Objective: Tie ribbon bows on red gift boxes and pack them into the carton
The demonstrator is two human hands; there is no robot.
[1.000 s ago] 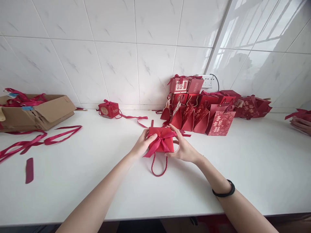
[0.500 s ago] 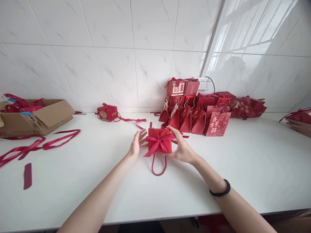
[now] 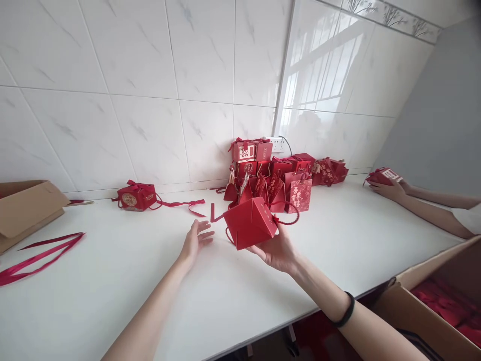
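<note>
Now turned, the smooth, rope-handled gift box (image 3: 248, 225) is gripped by the right hand (image 3: 280, 253), left hand (image 3: 193, 241) spread, near a paper bag (image 3: 301, 194) lettered 吾家有囍.

Marbled tile wall (image 3: 206, 143), seemingly a power strip (image 3: 278, 145), left cardboard box (image 3: 32, 208)

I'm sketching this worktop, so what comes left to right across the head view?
Brown cardboard box, red paper box with round gold emblem, left hand, tilted red paper box with rope handles, flower-printed red paper bag, another person's hands.
</note>
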